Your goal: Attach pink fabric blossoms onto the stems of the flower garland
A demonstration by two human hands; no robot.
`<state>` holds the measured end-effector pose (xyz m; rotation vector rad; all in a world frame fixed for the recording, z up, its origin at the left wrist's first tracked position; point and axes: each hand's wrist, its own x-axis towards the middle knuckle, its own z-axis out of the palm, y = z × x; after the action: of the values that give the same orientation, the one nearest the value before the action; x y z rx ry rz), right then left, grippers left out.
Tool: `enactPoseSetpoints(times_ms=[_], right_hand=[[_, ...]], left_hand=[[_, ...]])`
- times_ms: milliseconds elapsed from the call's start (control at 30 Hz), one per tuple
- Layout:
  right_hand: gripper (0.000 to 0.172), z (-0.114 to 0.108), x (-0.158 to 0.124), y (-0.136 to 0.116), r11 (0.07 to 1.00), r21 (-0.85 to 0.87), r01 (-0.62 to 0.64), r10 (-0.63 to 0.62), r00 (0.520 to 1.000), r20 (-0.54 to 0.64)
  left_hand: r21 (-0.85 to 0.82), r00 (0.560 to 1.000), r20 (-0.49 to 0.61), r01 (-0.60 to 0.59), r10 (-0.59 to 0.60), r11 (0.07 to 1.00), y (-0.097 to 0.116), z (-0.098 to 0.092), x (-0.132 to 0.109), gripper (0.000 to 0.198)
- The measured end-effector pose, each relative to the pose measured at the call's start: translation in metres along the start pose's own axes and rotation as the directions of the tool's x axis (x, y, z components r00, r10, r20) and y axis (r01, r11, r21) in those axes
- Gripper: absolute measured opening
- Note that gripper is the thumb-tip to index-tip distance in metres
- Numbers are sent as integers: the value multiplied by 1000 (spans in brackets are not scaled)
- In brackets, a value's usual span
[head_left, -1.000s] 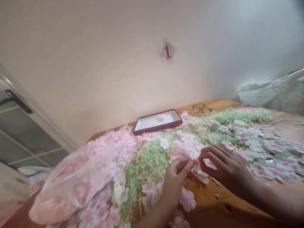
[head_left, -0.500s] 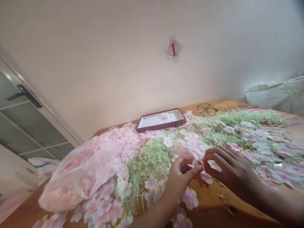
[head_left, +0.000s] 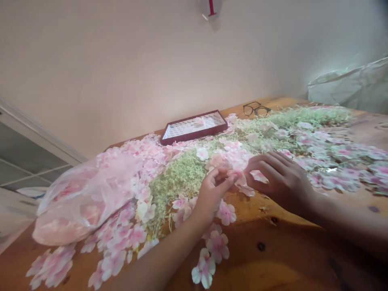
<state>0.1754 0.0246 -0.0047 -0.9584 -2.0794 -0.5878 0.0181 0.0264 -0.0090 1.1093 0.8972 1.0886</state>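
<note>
My left hand (head_left: 212,192) and my right hand (head_left: 277,180) meet over the wooden table (head_left: 287,250), both pinched on one small pink fabric flower (head_left: 238,174) held between their fingertips. Under and around them lie heaps of pink fabric flowers (head_left: 151,159) and pale green sprigs (head_left: 178,178). More pink flowers (head_left: 339,155) spread away to the right of my right hand.
A clear plastic bag of pink flowers (head_left: 81,198) lies at the left. A dark red tray (head_left: 194,126) and a pair of glasses (head_left: 256,109) sit by the wall. A large clear bag (head_left: 351,87) stands at the far right. Loose flowers (head_left: 216,244) lie near the table's front.
The view has tipped downward, so the table sits higher in the frame and the wall number is nearly out of sight. Both hands stay pinched together on the flower.
</note>
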Motion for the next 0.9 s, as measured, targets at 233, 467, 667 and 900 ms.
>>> enactPoseSetpoints(times_ms=[233, 467, 667, 900], right_hand=[[8, 0, -1, 2, 999, -33, 1, -1, 1000, 8], [7, -1, -1, 1, 1000, -26, -6, 6, 1000, 8], [7, -2, -1, 0, 1000, 1, 9, -9, 1000, 3], [7, 0, -1, 1, 1000, -22, 6, -7, 1000, -9]], left_hand=[[-27, 1000, -2, 1, -1, 1000, -2, 0, 1, 17], [-38, 999, -29, 26, -27, 999, -2, 0, 2, 21], [-36, 999, -25, 31, -32, 999, -3, -1, 3, 21], [-34, 999, -6, 31, -31, 999, -3, -1, 2, 19]])
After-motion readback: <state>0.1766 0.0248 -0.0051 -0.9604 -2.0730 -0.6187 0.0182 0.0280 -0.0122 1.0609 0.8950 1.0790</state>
